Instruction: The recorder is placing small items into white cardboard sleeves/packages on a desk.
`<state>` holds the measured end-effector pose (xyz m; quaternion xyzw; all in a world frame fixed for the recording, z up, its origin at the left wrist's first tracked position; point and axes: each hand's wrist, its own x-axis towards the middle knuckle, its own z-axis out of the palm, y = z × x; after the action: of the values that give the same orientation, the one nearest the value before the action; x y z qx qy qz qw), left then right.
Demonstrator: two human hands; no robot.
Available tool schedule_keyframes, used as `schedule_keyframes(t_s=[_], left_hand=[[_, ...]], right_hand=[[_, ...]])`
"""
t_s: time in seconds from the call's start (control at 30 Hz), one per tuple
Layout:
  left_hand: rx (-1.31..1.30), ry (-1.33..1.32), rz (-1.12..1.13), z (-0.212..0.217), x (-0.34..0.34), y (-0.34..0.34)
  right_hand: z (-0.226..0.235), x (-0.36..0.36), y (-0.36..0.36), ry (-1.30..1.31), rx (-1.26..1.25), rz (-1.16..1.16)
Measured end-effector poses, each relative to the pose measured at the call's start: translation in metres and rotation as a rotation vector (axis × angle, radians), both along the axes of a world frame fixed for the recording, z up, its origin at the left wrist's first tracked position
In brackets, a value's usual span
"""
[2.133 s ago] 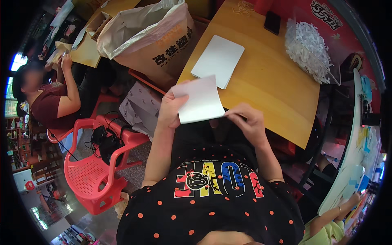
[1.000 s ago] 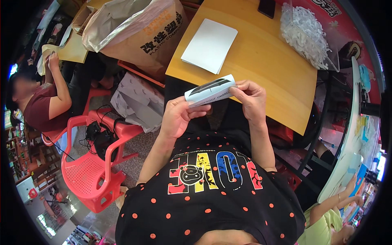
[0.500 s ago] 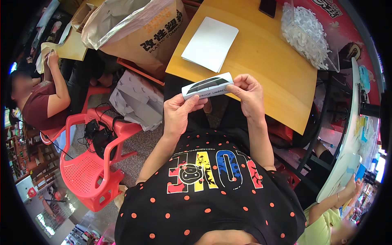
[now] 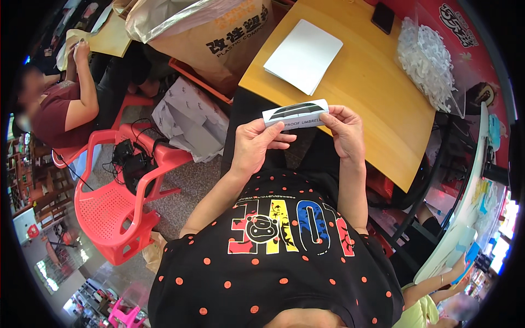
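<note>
Between my two hands is a small white paper box [image 4: 295, 115], long and narrow, printed with a dark umbrella picture and a line of lettering. It is held nearly level, just off the near edge of the wooden table [image 4: 377, 98]. My left hand [image 4: 254, 143] pinches its left end, thumb in front, with the other fingers stretched out below. On the right end, my right hand [image 4: 346, 130] has its thumb on the front face and its fingers curled behind. Beyond the box, a stack of white sheets [image 4: 303, 56] lies on the table.
A black phone [image 4: 383, 18] and a clear bin of white strips [image 4: 426, 60] are at the table's far right. Left stand a large sack [image 4: 202, 27], a crumpled white bag [image 4: 188, 117] and a red chair [image 4: 106, 210] with black cables. Two people [image 4: 68, 109] sit nearby, one each side.
The whole view has shifted, so table, sack and chair sit differently in the picture. The box is now more level, and my left hand's lower fingers reach further out. Both hands keep their hold.
</note>
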<state>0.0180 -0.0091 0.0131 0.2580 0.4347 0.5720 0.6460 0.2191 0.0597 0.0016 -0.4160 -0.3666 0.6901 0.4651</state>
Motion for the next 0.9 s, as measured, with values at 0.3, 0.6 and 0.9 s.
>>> schedule_keyframes(t_s=[0.3,0.6,0.9], left_hand=[[-0.067,-0.221,-0.044,-0.011,-0.002,0.003],[-0.039,-0.199,-0.028,-0.017,0.000,0.006],[0.029,-0.051,-0.008,-0.021,0.000,0.007]], right_hand=[[-0.007,0.003,0.000,0.014,0.017,0.012],[-0.009,0.000,-0.002,-0.023,0.025,0.003],[-0.002,-0.008,-0.004,-0.180,0.094,-0.021]])
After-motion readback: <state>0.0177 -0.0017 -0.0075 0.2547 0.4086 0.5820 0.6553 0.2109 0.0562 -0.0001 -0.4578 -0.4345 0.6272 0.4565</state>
